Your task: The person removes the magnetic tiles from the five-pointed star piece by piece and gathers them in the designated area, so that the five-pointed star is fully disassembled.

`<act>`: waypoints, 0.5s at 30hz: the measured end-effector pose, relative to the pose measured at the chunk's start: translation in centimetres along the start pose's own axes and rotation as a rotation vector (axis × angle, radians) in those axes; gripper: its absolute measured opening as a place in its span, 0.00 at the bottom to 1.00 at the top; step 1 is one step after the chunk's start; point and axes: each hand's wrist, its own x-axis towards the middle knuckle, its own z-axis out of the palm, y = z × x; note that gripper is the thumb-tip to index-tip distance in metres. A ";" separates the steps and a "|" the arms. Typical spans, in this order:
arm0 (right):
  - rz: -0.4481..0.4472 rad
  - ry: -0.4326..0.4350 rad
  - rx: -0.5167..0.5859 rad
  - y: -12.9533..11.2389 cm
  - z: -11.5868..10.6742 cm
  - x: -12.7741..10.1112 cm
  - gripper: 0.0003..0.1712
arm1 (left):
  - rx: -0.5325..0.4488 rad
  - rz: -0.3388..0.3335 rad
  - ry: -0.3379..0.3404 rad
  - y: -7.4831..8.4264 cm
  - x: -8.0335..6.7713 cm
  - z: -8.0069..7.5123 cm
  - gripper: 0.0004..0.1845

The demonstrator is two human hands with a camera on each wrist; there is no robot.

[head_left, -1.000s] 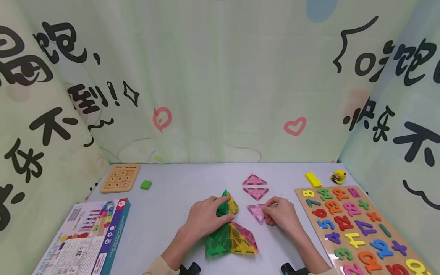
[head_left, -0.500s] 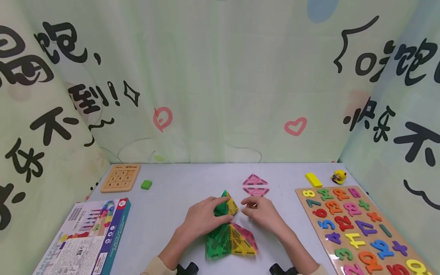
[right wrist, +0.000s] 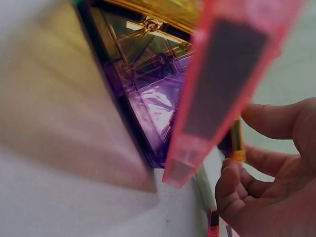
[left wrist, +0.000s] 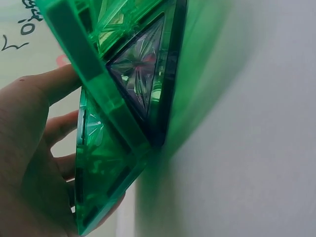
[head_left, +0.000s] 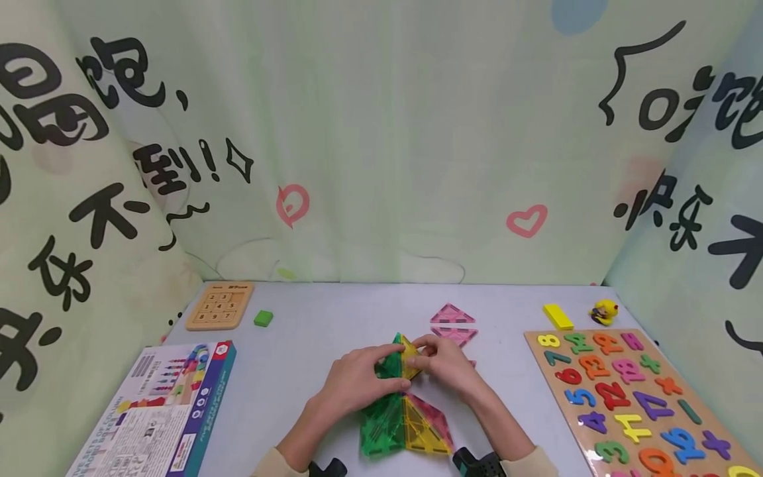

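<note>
A construction of see-through magnetic tiles stands in front of me, with a green tile (head_left: 381, 427), a yellow tile (head_left: 424, 430) and a pink tile (head_left: 434, 416) at its near end. My left hand (head_left: 357, 379) holds its far part; in the left wrist view the fingers reach behind a green triangular tile (left wrist: 106, 168). From the other side, my right hand (head_left: 448, 366) pinches a small upper yellow tile (head_left: 409, 354), whose edge (right wrist: 239, 148) shows between thumb and fingers in the right wrist view. A purple tile (right wrist: 155, 106) shows inside the construction there.
Two pink triangular tiles (head_left: 453, 313) lie behind the right hand; another is mostly hidden by it. A number and letter board (head_left: 638, 397) lies right, with a yellow block (head_left: 558, 317) and toy duck (head_left: 604, 311) behind. A box (head_left: 155, 411), wooden board (head_left: 220, 306) and green block (head_left: 263, 318) lie left.
My right hand has left the loose pink tile on the table and moved left to the construction's upper yellow tile. The left hand keeps its hold. The head view has shifted slightly.
</note>
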 end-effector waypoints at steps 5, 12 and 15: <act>0.028 0.042 0.111 0.0 -0.2 0.2 0.15 | 0.003 0.000 0.005 0.0 0.0 0.0 0.36; 0.040 0.050 0.174 0.3 -0.3 0.3 0.13 | 0.007 -0.010 0.014 0.1 0.1 0.2 0.37; 0.035 0.036 0.187 0.6 -0.3 0.3 0.11 | 0.016 -0.010 0.018 0.2 0.1 0.3 0.38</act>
